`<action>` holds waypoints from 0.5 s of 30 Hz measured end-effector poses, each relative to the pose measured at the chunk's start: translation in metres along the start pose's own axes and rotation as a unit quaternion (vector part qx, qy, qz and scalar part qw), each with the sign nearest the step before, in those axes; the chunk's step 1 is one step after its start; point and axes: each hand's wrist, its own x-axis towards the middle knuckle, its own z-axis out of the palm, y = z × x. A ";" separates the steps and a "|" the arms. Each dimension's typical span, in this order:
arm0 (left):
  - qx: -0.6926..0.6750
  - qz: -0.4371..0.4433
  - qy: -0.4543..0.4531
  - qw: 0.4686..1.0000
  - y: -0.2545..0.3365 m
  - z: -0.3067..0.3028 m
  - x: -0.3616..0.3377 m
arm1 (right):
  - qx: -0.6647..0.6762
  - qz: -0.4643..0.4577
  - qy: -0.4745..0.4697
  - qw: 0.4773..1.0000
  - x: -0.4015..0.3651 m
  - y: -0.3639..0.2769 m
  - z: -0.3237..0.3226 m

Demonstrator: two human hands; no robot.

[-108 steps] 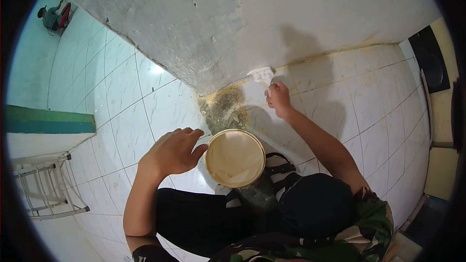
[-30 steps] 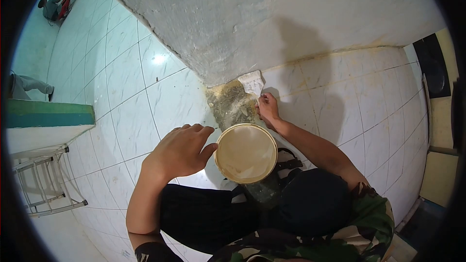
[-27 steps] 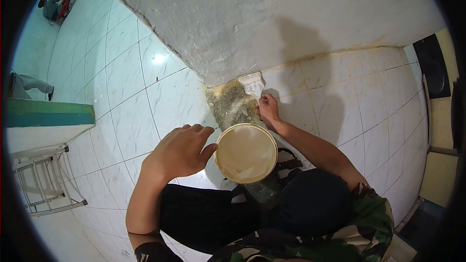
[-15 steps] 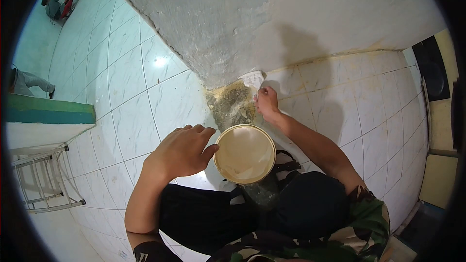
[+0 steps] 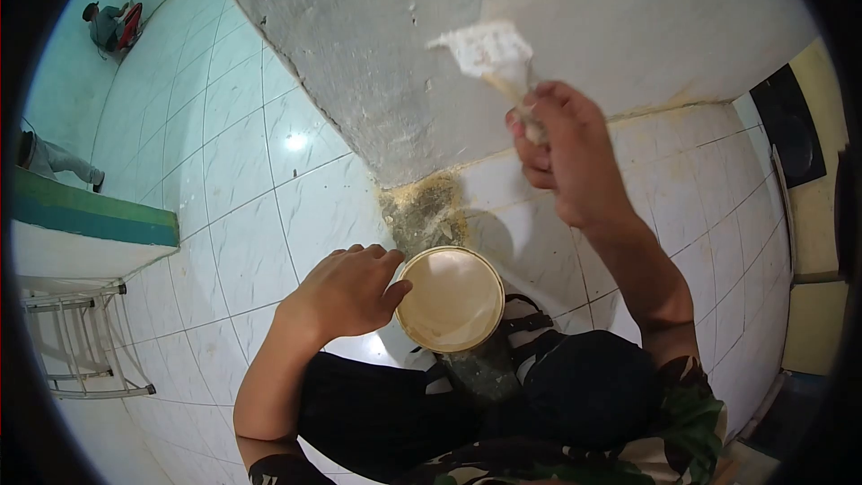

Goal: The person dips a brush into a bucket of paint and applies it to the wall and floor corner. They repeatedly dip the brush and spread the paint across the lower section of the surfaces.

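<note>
My right hand [image 5: 570, 148] is raised in front of the grey wall, its fingers wrapped around the handle of a paintbrush [image 5: 492, 49]. White paint coats the brush head, which points up and left and overlaps the wall in this view. Below, between my feet, stands a round bucket [image 5: 451, 301] with pale, creamy paint inside. My left hand [image 5: 346, 295] is beside the bucket over my left knee, fingers loosely extended and the thumb tip at the rim. At the wall's corner, a dark, rough patch [image 5: 426, 216] marks the floor.
White tiles [image 5: 242, 216] cover the floor around me. A metal ladder [image 5: 85, 346] lies at the left near a green-topped ledge [image 5: 99, 216]. One person [image 5: 109, 29] crouches far off at upper left; another person's leg [image 5: 70, 162] shows below. Dark furniture [image 5: 795, 130] stands at right.
My right hand has lifted the paintbrush from the wall's base up and to the right, in front of the wall. My left hand stays beside the bucket.
</note>
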 end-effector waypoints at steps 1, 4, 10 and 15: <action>-0.002 0.000 -0.005 1.000 0.002 -0.001 -0.001 | -0.011 -0.035 -0.003 0.999 -0.005 -0.013 0.002; 0.000 -0.020 -0.033 0.999 0.010 -0.008 -0.004 | -0.034 -0.109 -0.013 0.993 -0.015 -0.041 0.000; 0.001 -0.053 -0.061 0.997 0.015 -0.013 -0.005 | -0.015 -0.239 -0.011 0.971 0.028 -0.027 -0.026; 0.001 -0.065 -0.074 0.995 0.014 -0.014 0.000 | -0.002 -0.208 -0.008 0.978 0.082 0.061 -0.081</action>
